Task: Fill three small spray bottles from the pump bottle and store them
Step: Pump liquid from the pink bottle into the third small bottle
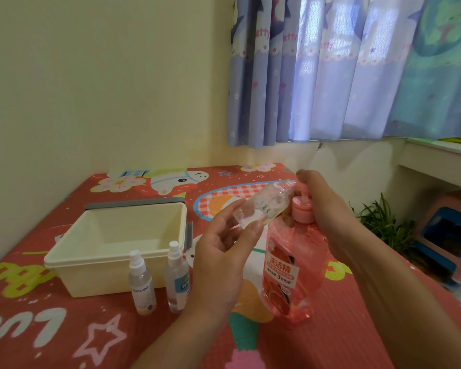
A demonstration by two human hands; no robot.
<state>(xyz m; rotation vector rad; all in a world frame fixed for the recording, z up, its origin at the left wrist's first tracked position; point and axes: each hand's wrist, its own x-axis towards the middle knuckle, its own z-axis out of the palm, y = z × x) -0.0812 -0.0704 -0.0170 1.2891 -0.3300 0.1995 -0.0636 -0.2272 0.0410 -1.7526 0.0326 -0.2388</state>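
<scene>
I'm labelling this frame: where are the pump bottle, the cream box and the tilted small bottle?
pump bottle [280, 272]: head view, on its front label.
box [96, 279]: head view, on its near wall.
tilted bottle [262, 205]: head view, on its clear body.

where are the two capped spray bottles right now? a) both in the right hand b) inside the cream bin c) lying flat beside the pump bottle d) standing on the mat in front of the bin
d: the white-labelled spray bottle and the blue-labelled spray bottle stand upright on the mat in front of the cream bin; the left hand holds the third bottle up at the pump bottle.
</scene>
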